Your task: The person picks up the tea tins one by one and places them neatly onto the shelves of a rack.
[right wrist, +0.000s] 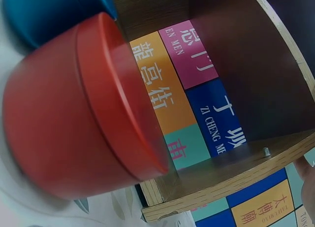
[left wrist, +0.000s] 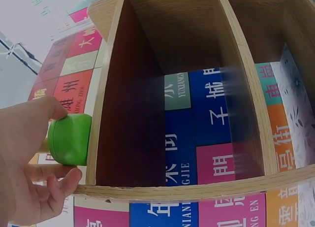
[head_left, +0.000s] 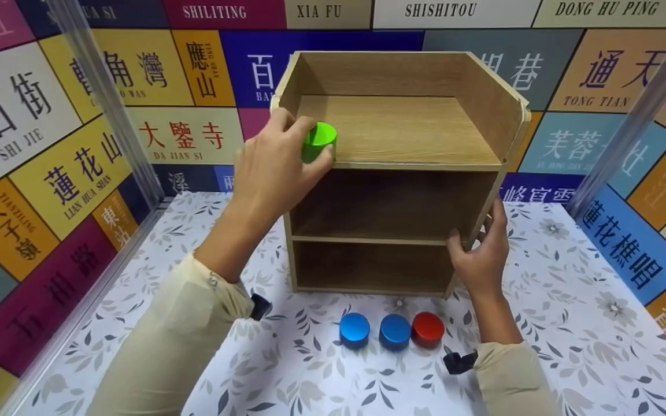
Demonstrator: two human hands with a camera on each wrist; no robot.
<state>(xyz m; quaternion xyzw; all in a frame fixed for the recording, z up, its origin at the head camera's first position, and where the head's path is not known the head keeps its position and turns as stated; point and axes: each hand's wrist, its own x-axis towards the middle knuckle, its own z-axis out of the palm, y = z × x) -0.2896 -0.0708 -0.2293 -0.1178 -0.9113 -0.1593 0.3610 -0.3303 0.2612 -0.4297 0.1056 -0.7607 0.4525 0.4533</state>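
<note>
My left hand pinches a small round green tin between thumb and fingers at the left front corner of the wooden shelf's top deck. From the left wrist view, the green tin sits against the front edge of that deck. The small wooden shelf has two open compartments below a walled top. Its right side panel is gripped low down by my right hand, thumb on the front edge and fingers partly hidden behind. Only a sliver of the right hand enters the right wrist view.
In front of the shelf, two blue tins and a red tin stand in a row on the leaf-patterned tablecloth. Panels with printed place names rise behind and at both sides, with clear corner posts.
</note>
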